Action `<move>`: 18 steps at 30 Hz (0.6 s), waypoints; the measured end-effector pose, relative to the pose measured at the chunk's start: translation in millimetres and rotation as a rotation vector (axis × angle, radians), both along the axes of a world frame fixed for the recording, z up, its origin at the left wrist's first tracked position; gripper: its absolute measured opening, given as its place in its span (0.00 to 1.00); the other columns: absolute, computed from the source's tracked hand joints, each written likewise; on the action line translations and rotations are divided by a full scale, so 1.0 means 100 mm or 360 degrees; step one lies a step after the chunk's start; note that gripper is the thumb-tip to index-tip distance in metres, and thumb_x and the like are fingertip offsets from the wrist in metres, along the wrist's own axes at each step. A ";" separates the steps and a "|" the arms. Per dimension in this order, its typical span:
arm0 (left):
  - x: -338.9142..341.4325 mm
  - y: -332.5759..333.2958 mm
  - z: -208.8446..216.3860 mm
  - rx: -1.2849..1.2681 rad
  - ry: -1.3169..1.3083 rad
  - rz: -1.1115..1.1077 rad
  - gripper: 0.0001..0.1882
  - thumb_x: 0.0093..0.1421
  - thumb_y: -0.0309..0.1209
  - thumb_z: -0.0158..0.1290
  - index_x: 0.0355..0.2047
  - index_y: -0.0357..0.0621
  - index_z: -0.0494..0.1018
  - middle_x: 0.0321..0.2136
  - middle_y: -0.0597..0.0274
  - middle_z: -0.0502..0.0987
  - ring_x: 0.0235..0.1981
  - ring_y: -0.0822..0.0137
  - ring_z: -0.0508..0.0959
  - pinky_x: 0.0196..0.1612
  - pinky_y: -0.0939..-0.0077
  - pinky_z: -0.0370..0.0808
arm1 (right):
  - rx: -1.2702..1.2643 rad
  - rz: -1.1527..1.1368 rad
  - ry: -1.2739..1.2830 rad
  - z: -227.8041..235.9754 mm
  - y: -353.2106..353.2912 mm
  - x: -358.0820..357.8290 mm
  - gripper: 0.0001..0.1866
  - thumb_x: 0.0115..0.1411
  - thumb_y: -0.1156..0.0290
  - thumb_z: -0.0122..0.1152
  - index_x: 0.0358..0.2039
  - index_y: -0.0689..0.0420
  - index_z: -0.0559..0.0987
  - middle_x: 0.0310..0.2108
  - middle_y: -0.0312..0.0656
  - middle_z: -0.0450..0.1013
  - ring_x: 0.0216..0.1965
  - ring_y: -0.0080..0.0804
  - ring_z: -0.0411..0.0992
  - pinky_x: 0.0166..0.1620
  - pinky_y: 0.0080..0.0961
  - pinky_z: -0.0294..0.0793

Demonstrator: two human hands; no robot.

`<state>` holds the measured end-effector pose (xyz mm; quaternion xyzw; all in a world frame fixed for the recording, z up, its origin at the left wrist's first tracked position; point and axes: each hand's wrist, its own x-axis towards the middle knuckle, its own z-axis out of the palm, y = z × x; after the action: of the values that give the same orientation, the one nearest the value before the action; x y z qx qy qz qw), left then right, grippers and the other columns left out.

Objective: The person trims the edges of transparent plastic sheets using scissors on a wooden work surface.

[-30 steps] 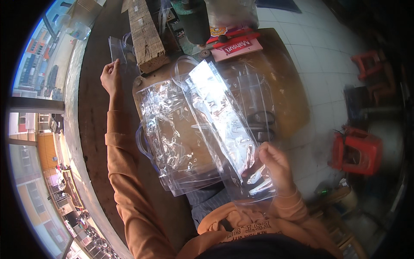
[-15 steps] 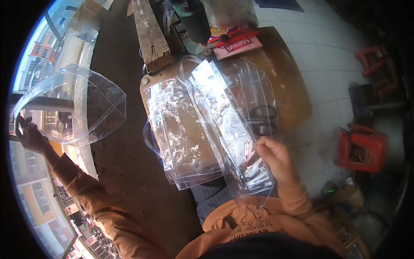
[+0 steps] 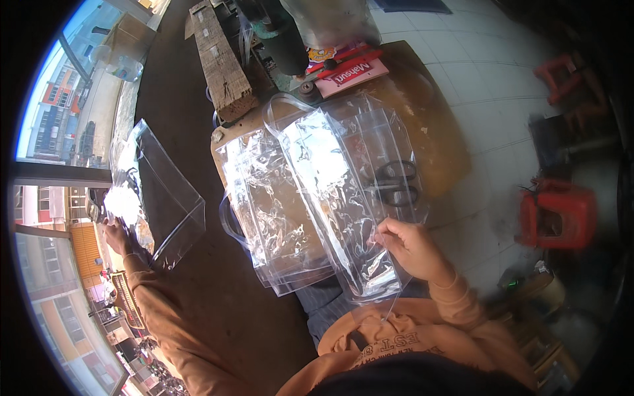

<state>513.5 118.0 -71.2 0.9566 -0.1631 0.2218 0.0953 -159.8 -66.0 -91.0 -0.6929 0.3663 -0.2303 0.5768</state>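
Note:
My left hand (image 3: 119, 234) is stretched far out to the left and grips a clear plastic bag (image 3: 162, 191), holding it open and away from the table. My right hand (image 3: 413, 247) pinches the near edge of a long clear plastic bag (image 3: 333, 198) that lies on top of a pile of similar clear bags (image 3: 264, 204) on a small brown table (image 3: 436, 138). A pair of black-handled scissors (image 3: 393, 181) lies under the plastic, just beyond my right hand.
A rough wooden block (image 3: 221, 66) and a red and white packet (image 3: 347, 69) sit at the table's far end, beside a dark bottle (image 3: 287, 46). A red plastic stool (image 3: 555, 214) stands on the tiled floor to the right. A dark floor runs left of the table.
My left hand has lifted one clear bag off the far side of the table and swung it out to the left, then lowered it a little. My right hand stays on the long bag.

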 end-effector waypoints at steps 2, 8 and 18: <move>-0.29 -0.28 0.10 0.0008 -0.0062 0.0050 0.21 0.57 0.42 0.52 0.49 0.48 0.68 0.43 0.44 0.74 0.42 0.48 0.75 0.46 0.57 0.70 | 0.0002 0.0004 0.0019 0.03 0.00 -0.01 0.05 0.59 0.76 0.53 0.30 0.65 0.72 0.17 0.47 0.68 0.16 0.29 0.62 0.23 0.24 0.63; -0.29 -0.38 0.42 0.0115 -0.0631 -0.0406 0.12 0.62 0.31 0.46 0.45 0.52 0.71 0.37 0.55 0.70 0.37 0.55 0.74 0.38 0.65 0.72 | 0.0028 -0.0006 -0.0070 -0.03 0.02 0.05 0.05 0.58 0.76 0.54 0.30 0.65 0.72 0.19 0.49 0.69 0.17 0.29 0.63 0.23 0.25 0.63; 0.52 -0.68 0.73 0.1173 0.0132 -0.0190 0.34 0.60 0.58 0.39 0.62 0.58 0.54 0.65 0.54 0.37 0.66 0.50 0.37 0.61 0.39 0.43 | 0.0110 -0.0002 0.0012 0.04 -0.02 0.12 0.04 0.59 0.77 0.52 0.29 0.65 0.72 0.26 0.46 0.75 0.26 0.33 0.76 0.27 0.24 0.70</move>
<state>565.9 49.9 2.0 0.9236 -0.2836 0.1033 -0.2362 -148.2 -68.3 -87.0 -0.6731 0.3768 -0.2152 0.5988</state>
